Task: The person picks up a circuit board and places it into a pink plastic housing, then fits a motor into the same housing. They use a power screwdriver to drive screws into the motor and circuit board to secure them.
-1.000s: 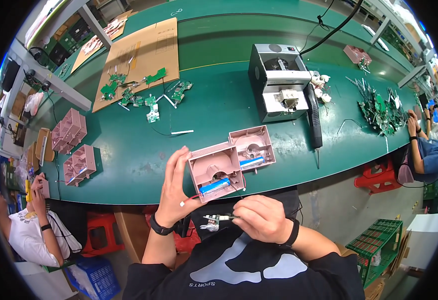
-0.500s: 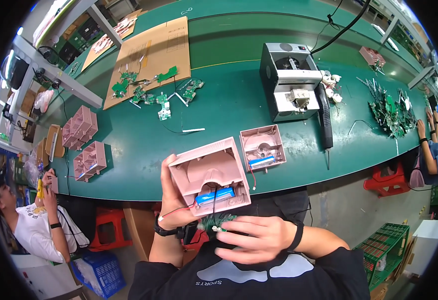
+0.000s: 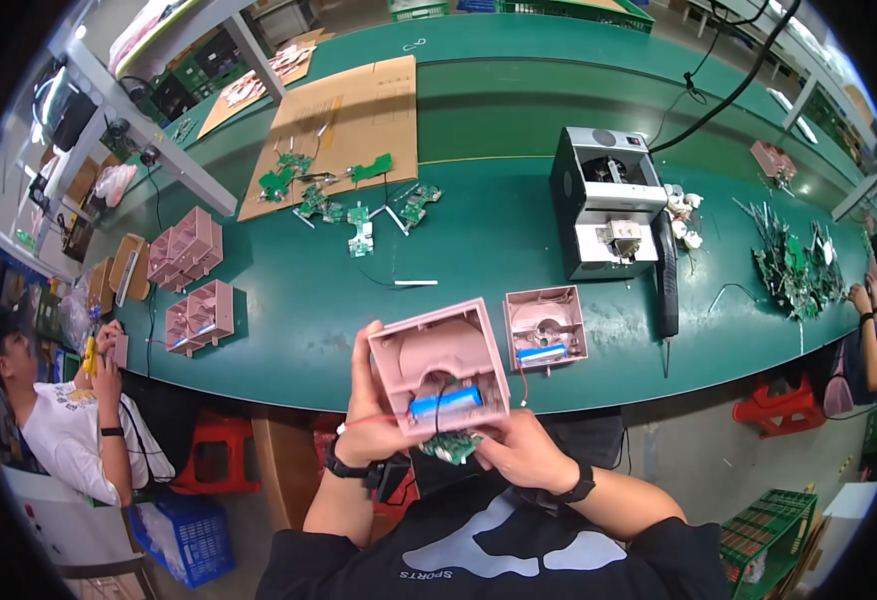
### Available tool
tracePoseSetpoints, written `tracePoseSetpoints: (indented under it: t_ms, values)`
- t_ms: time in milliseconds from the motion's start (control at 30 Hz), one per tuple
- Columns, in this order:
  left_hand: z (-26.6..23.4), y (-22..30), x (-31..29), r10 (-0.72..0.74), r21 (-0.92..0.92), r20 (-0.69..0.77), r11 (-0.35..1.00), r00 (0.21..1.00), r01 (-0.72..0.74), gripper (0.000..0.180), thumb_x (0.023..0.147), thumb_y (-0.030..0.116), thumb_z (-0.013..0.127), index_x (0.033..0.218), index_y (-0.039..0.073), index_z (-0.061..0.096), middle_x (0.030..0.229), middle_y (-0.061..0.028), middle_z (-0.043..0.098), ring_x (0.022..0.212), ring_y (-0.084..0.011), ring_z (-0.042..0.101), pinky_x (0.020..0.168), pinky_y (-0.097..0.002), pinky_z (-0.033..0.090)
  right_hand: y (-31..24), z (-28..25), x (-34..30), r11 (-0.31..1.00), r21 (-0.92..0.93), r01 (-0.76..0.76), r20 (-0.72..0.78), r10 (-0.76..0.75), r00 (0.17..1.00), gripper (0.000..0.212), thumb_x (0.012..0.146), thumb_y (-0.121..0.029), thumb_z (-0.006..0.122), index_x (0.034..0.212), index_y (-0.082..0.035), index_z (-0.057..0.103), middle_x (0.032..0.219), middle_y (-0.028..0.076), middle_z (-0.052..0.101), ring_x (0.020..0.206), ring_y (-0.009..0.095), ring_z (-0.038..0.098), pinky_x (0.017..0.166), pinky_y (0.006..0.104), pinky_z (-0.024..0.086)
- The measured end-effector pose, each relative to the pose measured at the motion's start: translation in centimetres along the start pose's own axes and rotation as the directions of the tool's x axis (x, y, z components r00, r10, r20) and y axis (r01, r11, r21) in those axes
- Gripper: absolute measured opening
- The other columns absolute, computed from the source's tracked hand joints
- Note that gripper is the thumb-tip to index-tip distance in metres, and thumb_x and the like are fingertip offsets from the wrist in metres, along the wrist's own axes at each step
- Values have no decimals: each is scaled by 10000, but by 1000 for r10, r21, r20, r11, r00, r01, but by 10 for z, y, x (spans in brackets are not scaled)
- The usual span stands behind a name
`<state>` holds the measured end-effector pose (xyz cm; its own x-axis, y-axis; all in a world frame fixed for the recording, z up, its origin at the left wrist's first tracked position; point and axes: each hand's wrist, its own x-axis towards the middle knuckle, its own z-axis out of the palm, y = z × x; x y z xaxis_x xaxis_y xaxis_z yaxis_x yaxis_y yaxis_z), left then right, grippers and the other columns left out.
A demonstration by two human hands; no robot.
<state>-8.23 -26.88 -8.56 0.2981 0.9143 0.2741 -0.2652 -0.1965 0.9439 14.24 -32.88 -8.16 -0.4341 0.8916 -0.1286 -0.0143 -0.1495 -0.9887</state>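
Note:
My left hand [image 3: 367,425] grips a pink plastic housing [image 3: 439,352] by its left side and lower edge, its open side facing me. Inside the housing, near the bottom, lies a blue cylindrical battery [image 3: 447,402] with red and dark wires. Just below the lower edge hangs a green circuit board [image 3: 449,447], joined by a dark wire. My right hand [image 3: 529,455] is closed at the board's right edge, close to the housing's lower right corner; its fingertips are partly hidden. A second pink housing [image 3: 547,320] with a blue battery [image 3: 542,354] rests on the green table just to the right.
A grey-black machine [image 3: 614,205] stands at centre right beside a black electric screwdriver [image 3: 667,285]. Several circuit boards [image 3: 361,230] lie near a cardboard sheet [image 3: 379,110]. Pink housings [image 3: 199,315] sit at left. A bundle of wired boards [image 3: 799,265] is at right. Co-workers sit at both sides.
My right hand has moved up to the housing's lower right corner, bringing the circuit board up under its edge. The whole view has shifted, with the scene lower and further right.

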Motion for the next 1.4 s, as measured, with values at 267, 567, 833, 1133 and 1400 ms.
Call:
tracePoseSetpoints:
  t_ms: [267,567,833,1133,1400]
  values:
    - [-33,-27,17,-107,651,-45,751,993,111,1248,623,86,941,1623,92,194,1567,-220,417,1432,-373,486,1161,-456,443,32,9,17,764,-631,134,-137,-280,950,205,965,-78,659,1150,9,666,943,166,718,813,355,707,706,431,559]
    - [-22,-21,12,183,911,39,398,982,-110,832,615,82,895,1388,128,590,1486,-185,523,1419,-418,477,1144,-504,436,40,5,10,751,-655,84,-154,-241,958,226,957,-107,699,1160,-11,668,940,170,711,816,379,699,709,453,561]
    - [-20,-25,17,122,900,129,402,984,-168,524,665,74,847,1170,170,747,1449,-128,555,1445,-389,458,1152,-519,416,40,4,11,755,-646,113,-122,-248,961,241,953,-98,711,1173,-12,666,931,156,710,795,358,704,688,440,562]
    - [-8,-17,31,14,957,160,243,987,-159,457,722,48,765,1159,182,748,1310,-106,596,1478,-401,406,1223,-608,303,40,5,15,553,-814,177,-56,-378,924,237,924,-98,737,1143,-36,672,879,128,688,776,338,700,670,421,558]
    - [8,-23,35,67,958,184,212,981,-195,500,712,82,819,1196,174,736,1268,-99,588,1467,-375,416,1226,-603,308,41,-6,-18,612,-786,90,-125,-300,946,234,922,-145,748,1133,-69,681,843,75,695,722,305,696,610,421,556]
